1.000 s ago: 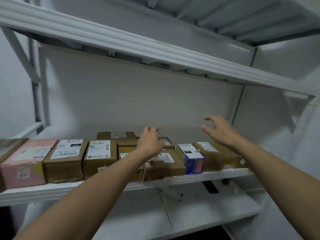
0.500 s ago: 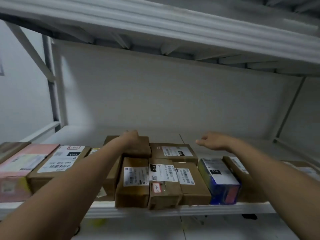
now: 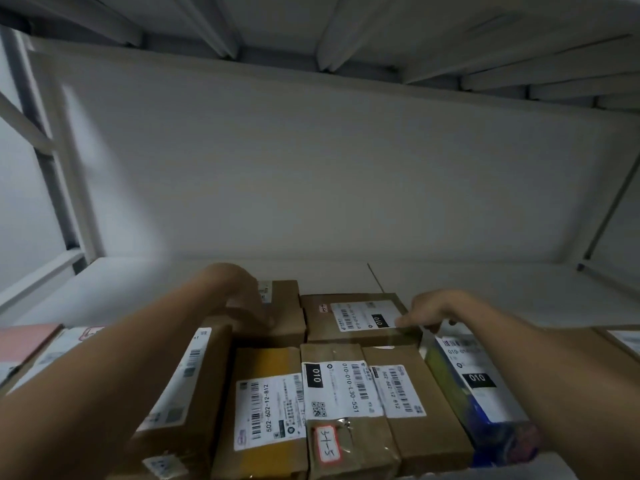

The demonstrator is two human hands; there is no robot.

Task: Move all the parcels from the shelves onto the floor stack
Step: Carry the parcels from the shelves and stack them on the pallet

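Several labelled parcels crowd the white shelf (image 3: 145, 282). In the back row a plain brown parcel (image 3: 285, 306) sits beside a flat brown parcel (image 3: 356, 317) with a white "010" label. My left hand (image 3: 242, 296) lies curled over the plain parcel's top left. My right hand (image 3: 429, 310) has its fingertips on the flat parcel's right front corner, fingers stretched out. The front row holds a yellow-taped parcel (image 3: 266, 410), a taped "010" parcel (image 3: 343, 393), a brown parcel (image 3: 412, 407) and a blue box (image 3: 485, 386). The floor stack is out of view.
A long brown parcel (image 3: 187, 393) lies under my left forearm, with a pink parcel (image 3: 24, 341) further left. Another parcel (image 3: 623, 337) peeks in at the right edge. The upper shelf's ribbed underside (image 3: 346, 22) hangs close overhead. A grey upright post (image 3: 59, 188) stands at the left.
The view has moved in closer and lower over the parcels. My left hand has curled down over the plain back parcel. My right hand has dropped onto the flat labelled parcel's corner.
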